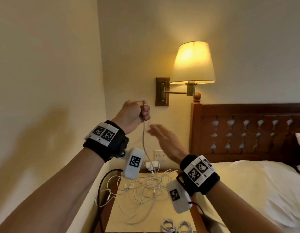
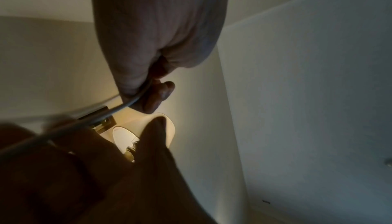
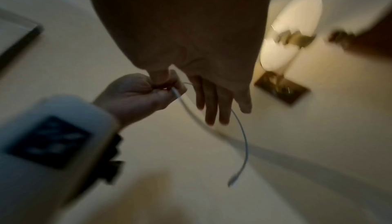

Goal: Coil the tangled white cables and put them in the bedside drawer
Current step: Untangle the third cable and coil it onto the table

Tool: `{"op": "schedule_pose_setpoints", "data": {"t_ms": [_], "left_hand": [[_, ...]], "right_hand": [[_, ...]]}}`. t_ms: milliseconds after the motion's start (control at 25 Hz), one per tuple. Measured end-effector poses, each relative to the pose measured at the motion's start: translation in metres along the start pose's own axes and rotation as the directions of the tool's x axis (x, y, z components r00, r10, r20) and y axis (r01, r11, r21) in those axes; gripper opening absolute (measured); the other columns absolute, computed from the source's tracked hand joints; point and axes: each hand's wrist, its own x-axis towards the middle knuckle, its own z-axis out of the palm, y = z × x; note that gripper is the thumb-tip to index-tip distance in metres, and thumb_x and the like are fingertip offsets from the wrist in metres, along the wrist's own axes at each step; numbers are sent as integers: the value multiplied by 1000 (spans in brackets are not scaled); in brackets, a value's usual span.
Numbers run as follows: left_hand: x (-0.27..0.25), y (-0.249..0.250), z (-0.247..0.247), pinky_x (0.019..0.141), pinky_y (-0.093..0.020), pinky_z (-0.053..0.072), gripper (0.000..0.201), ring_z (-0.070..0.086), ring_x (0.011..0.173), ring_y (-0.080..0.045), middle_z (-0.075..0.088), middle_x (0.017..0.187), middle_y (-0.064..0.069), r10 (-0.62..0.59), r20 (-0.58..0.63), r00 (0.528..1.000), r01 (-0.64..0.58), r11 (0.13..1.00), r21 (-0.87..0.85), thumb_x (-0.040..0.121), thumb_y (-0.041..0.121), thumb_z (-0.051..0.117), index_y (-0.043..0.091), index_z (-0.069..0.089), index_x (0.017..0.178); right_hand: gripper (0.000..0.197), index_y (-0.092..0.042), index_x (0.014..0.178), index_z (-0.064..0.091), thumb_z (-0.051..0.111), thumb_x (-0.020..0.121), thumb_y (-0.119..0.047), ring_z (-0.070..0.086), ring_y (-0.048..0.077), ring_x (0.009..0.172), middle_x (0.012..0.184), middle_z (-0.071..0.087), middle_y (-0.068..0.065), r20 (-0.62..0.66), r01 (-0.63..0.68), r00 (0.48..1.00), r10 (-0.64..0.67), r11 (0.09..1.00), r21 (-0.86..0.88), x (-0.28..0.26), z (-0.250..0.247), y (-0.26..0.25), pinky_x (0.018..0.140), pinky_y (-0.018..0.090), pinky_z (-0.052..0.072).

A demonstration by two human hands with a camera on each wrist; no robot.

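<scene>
My left hand (image 1: pixel 137 113) is raised in front of the wall and grips one white cable (image 1: pixel 144 137) near its end. That cable hangs down to the tangle of white cables (image 1: pixel 146 185) on the bedside table (image 1: pixel 179 214). The left wrist view shows the same cable (image 2: pixel 135 101) running out of my curled fingers. My right hand (image 1: pixel 161 135), blurred, is just right of the hanging cable with fingers straight and holds nothing. In the right wrist view the right fingers (image 3: pixel 212 103) lie beside the cable (image 3: pixel 244 137). Two coiled cables (image 1: pixel 177 224) lie at the table's near edge.
A lit wall lamp (image 1: pixel 193 63) on a brass arm hangs above the headboard (image 1: pixel 246 128). The bed with white sheets (image 1: pixel 255 185) is to the right. A white charger (image 1: pixel 151 164) sits in the wall socket. A black cable (image 1: pixel 102 185) runs down left of the table.
</scene>
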Motion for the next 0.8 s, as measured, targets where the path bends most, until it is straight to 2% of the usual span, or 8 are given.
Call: {"op": "schedule_pose_setpoints", "data": {"t_ms": [80, 160, 320, 400, 480, 560, 680, 800], "left_hand": [[6, 0, -7, 45, -23, 31, 28, 32, 47, -12, 37, 62, 0, 47, -78, 996, -42, 997, 69, 102, 6, 23, 13, 43, 84], [14, 2, -37, 46, -25, 41, 22, 44, 53, -16, 48, 69, -4, 173, -295, 940, -86, 955, 284, 101, 13, 30, 7, 50, 94], [18, 2, -122, 76, -43, 56, 29, 67, 83, -32, 65, 105, -31, 351, -591, 726, 28, 843, 536, 97, 17, 43, -5, 61, 95], [8, -2, -134, 78, -43, 55, 27, 69, 77, -26, 65, 99, -33, 267, -535, 801, 141, 785, 603, 97, 11, 48, -11, 62, 92], [-8, -6, -119, 97, -45, 47, 47, 60, 111, -38, 56, 122, -34, 226, -483, 846, 347, 455, 820, 99, 26, 48, -15, 53, 122], [-25, -7, -83, 113, -43, 27, 60, 33, 137, -39, 34, 148, -28, 345, -315, 884, 234, 257, 938, 102, 35, 39, -8, 30, 144], [-46, -10, -33, 105, -32, 37, 40, 52, 125, -21, 60, 131, -6, 335, 140, 932, -266, 369, 890, 105, 32, 34, 15, 49, 138], [-47, -24, -24, 67, -14, 41, 27, 60, 70, -3, 62, 72, 9, 315, 256, 914, -368, 375, 851, 102, 27, 44, 20, 68, 93]], "right_hand": [[32, -12, 107, 62, 35, 105, -29, 60, 11, 74, 81, 62, 2, 264, -147, 960, 90, 967, 207, -7, 20, -12, 70, 20, 48], [34, -11, 89, 62, 37, 105, -27, 40, 11, 51, 60, 41, -2, 295, -203, 947, 129, 950, 236, -9, 13, -14, 49, 22, 38], [42, -17, 71, 63, 44, 100, -41, 33, 5, 42, 53, 41, -6, 210, -141, 961, 181, 971, -191, -7, -34, -6, 44, 19, 28], [44, -17, 69, 63, 44, 100, -41, 38, 2, 37, 45, 45, -10, 138, -78, 984, 115, 965, -252, -4, -47, -10, 50, 19, 29], [44, -17, 68, 63, 43, 101, -38, 42, 2, 42, 46, 48, -10, 76, -13, 996, 34, 965, -261, 4, -45, -24, 56, 20, 30], [45, -17, 68, 63, 41, 102, -36, 45, 7, 55, 57, 51, -6, 56, 36, 998, -19, 951, -307, 17, -36, -38, 60, 23, 33], [46, -14, 71, 66, 39, 103, -33, 54, 15, 68, 71, 60, 2, 67, 83, 996, -63, 931, -356, 33, -22, -52, 65, 27, 40], [46, -14, 70, 63, 38, 103, -34, 46, 13, 57, 62, 52, 0, 59, 31, 998, -13, 946, -323, 36, -23, -49, 58, 27, 37]]}}
